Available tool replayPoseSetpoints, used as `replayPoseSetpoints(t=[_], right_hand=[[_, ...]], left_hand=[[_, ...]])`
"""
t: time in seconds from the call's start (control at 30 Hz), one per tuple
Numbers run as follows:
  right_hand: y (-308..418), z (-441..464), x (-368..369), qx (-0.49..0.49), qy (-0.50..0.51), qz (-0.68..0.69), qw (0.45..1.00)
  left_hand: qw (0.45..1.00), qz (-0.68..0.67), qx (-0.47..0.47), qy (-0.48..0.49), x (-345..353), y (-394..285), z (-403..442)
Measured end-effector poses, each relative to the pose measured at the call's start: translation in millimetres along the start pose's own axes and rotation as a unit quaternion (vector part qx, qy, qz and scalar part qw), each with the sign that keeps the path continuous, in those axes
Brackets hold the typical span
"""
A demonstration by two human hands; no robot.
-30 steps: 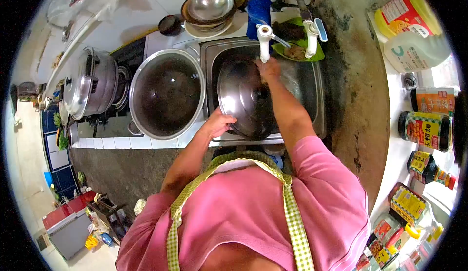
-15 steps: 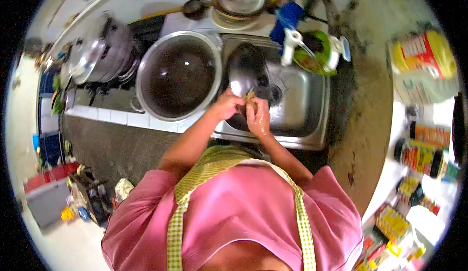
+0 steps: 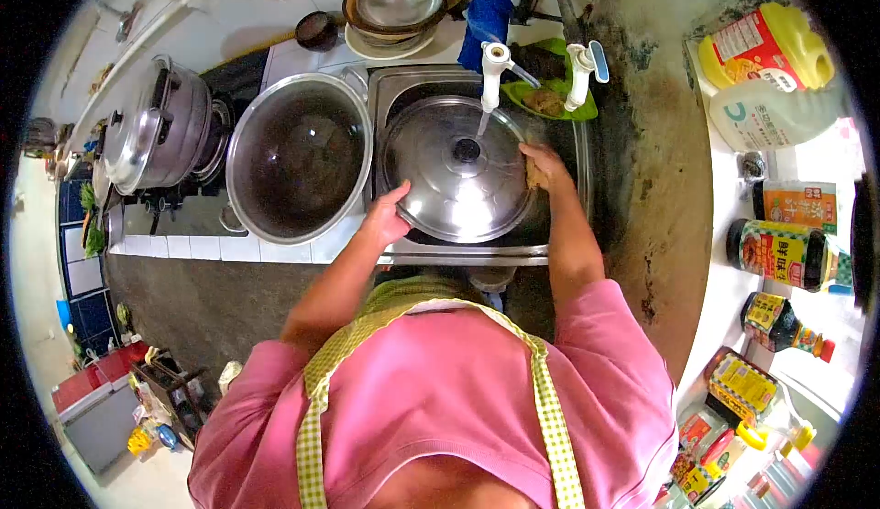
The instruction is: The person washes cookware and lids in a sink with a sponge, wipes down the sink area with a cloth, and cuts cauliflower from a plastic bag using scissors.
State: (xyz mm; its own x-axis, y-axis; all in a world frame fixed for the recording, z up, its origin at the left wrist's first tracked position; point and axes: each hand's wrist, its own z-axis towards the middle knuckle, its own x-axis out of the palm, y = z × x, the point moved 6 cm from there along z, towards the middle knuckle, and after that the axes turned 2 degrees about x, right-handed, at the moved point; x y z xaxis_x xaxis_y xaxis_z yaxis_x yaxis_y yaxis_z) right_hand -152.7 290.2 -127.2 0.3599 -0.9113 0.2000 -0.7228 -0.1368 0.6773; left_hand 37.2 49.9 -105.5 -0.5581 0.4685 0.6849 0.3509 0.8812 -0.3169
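Clamped on opposite edges of the lid [image 3: 438,179] at the frame's centre, the left hand [image 3: 387,218] and right hand [image 3: 547,168] could lose it if water [image 3: 483,124] from the tap [image 3: 494,69] makes the metal slippery.

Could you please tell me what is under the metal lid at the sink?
Under the lid is the sink, parts of which show around the lid's edge; whatever lies directly beneath the lid is covered and cannot be seen.

Glare streaks the steel pot lid [image 3: 440,208] I hold, light whitens the far right, and fisheye distortion curves the black-cornered view.
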Motion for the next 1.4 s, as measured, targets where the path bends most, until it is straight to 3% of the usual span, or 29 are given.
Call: replayPoseSetpoints(t=[0.03, 0.17, 0.2, 0.27, 0.33, 0.4, 0.53, 0.57, 0.67, 0.7, 0.8, 0.83, 0.87, 0.93, 0.97, 1.0, 1.03, 1.07, 1.1, 1.13, 1.17, 1.2, 1.27, 1.3, 1.4], right_hand=[[2, 1, -4, 0.001, -0.002, -0.005, 1.0], [31, -43, -17, -0.158, -0.145, 0.019, 0.976], [37, -55, -13, -0.158, -0.149, 0.014, 0.976], [49, -74, -11, -0.176, -0.209, -0.064, 0.96], [54, -89, -7, -0.176, -0.214, -0.06, 0.959], [52, -89, -19, -0.249, -0.214, -0.086, 0.941], [56, -102, -28, -0.284, -0.219, -0.082, 0.93], [58, -106, -28, -0.287, -0.212, -0.083, 0.93], [63, -108, -26, -0.313, -0.223, -0.139, 0.913], [64, -109, -23, -0.316, -0.206, -0.143, 0.915], [67, -123, 3, -0.298, -0.189, -0.171, 0.92], [64, -121, 5, -0.307, -0.202, -0.219, 0.904], [62, -120, 12, -0.304, -0.22, -0.288, 0.881], [54, -103, 41, -0.355, -0.162, -0.347, 0.853], [61, -113, 73, -0.25, -0.14, -0.307, 0.908], [61, -114, 80, -0.394, -0.082, -0.379, 0.834], [62, -128, 86, -0.346, -0.092, -0.35, 0.866], [75, -147, 102, -0.41, -0.09, -0.421, 0.804], [67, -136, 80, -0.432, -0.066, -0.416, 0.798], [69, -155, 82, -0.484, -0.041, -0.447, 0.751], [72, -165, 100, -0.422, -0.046, -0.4, 0.812], [73, -165, 103, -0.424, -0.035, -0.403, 0.81], [62, -158, 96, -0.281, -0.024, -0.384, 0.879], [58, -153, 99, -0.284, -0.015, -0.388, 0.877], [46, -115, 71, -0.253, -0.046, -0.208, 0.944]], left_hand=[[0.999, 0.0, 0.021, -0.025, -3, 1, 6], [0.991, -0.013, 0.036, -0.129, -20, 12, 44], [0.991, -0.018, 0.032, -0.126, -33, 16, 65], [0.997, -0.065, -0.023, -0.02, -42, 24, 99], [0.994, 0.052, 0.008, -0.098, -34, 17, 98], [0.973, 0.153, -0.055, -0.164, -29, 14, 91], [0.965, 0.207, -0.089, -0.132, -8, 15, 98], [0.95, 0.272, -0.068, -0.133, -5, 10, 100], [0.944, 0.266, -0.095, -0.17, 13, 2, 91], [0.95, 0.269, -0.113, -0.115, 17, 1, 92], [0.957, 0.211, -0.114, -0.161, 56, -4, 56], [0.968, 0.19, -0.133, -0.095, 70, -3, 49], [0.975, 0.149, -0.118, -0.112, 78, -3, 39], [0.99, 0.101, -0.089, -0.031, 85, -11, 18], [0.994, 0.108, -0.014, 0.029, 79, -18, 12], [0.997, 0.062, -0.053, 0.002, 72, -9, 16], [0.993, 0.067, -0.043, 0.084, 88, -9, 2], [0.997, 0.027, -0.047, 0.05, 89, 4, 18], [0.999, -0.013, -0.048, 0.016, 88, 15, 36], [0.999, -0.022, -0.024, -0.022, 108, 13, 1], [0.997, -0.039, -0.049, -0.055, 100, 10, 6], [0.991, -0.07, -0.083, -0.072, 92, 16, 25], [0.99, -0.084, -0.054, -0.1, 81, 14, 20], [0.99, -0.09, -0.046, -0.102, 76, 12, 15], [0.985, -0.101, -0.001, -0.139, 66, 25, 27]])
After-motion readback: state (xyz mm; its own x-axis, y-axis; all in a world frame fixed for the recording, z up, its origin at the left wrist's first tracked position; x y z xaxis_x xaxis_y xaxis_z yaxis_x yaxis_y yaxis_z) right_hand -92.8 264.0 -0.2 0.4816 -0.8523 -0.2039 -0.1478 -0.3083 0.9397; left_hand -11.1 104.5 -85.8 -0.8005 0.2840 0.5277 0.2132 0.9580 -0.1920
